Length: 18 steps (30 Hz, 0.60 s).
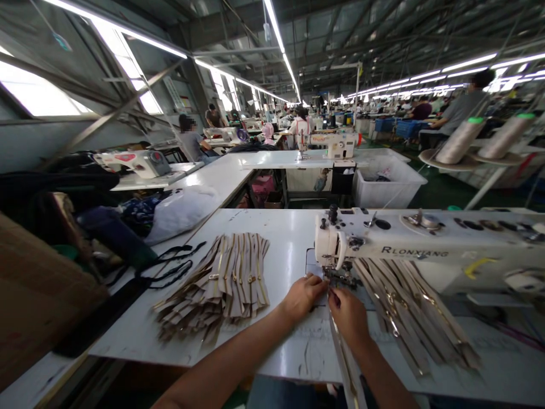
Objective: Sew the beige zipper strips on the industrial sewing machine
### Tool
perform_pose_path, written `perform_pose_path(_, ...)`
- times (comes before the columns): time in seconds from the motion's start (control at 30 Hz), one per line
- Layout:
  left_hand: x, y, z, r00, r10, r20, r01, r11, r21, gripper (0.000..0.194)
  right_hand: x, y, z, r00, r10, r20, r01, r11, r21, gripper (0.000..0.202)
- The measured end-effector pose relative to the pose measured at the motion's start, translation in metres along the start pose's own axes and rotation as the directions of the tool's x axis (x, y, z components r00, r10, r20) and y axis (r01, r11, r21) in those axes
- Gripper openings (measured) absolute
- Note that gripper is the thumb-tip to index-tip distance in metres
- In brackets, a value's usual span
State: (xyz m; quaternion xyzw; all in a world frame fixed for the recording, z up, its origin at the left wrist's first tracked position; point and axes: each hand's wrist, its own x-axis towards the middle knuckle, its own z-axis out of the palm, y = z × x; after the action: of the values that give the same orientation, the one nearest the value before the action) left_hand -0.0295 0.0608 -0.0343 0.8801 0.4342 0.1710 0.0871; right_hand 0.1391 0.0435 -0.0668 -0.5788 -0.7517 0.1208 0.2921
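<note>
Under the head of a white sewing machine [383, 241], my left hand [305, 295] and my right hand [348, 315] are close together near the needle. The fingers of my right hand are closed on the top end of a grey zipper strip [344, 363] with gold teeth, which hangs down over the table's front edge. My left hand's fingers are bent together beside the needle; what they pinch is too small to make out. A pile of grey zippers [230, 278] lies left of my hands. More zippers [409, 312] lie to the right, partly beneath the machine arm.
Black straps [170, 267] and a white plastic bag [183, 213] lie left on the white table [285, 227]. A cardboard box [38, 301] stands far left. Two thread cones [460, 142] are at the right. Beyond are a white bin [387, 190], other machines and several seated people.
</note>
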Motion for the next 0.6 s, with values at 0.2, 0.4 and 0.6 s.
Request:
perform_pose_path(0.2,0.0009,-0.0001,-0.0016,1.000,0.023,0.018,-0.023,0.999,-0.036,0.026,0.0001,-0.0002,-0.0005,1.000,0.006,0.000,-0.006,1.000,-0.025,0.025)
perform_pose_path(0.4,0.0028,-0.0015,-0.0031,1.000,0.017,0.005,-0.016,0.992,-0.127,0.024,0.0000,-0.0012,0.0004,1.000,0.000,-0.001,0.000,0.998,-0.058,0.026)
perform_pose_path(0.6,0.0092,-0.0060,-0.0019,1.000,-0.013,0.027,0.019,0.976,-0.217,0.023,0.0007,-0.0048,-0.0018,0.999,-0.030,0.040,0.035,0.989,-0.144,0.025)
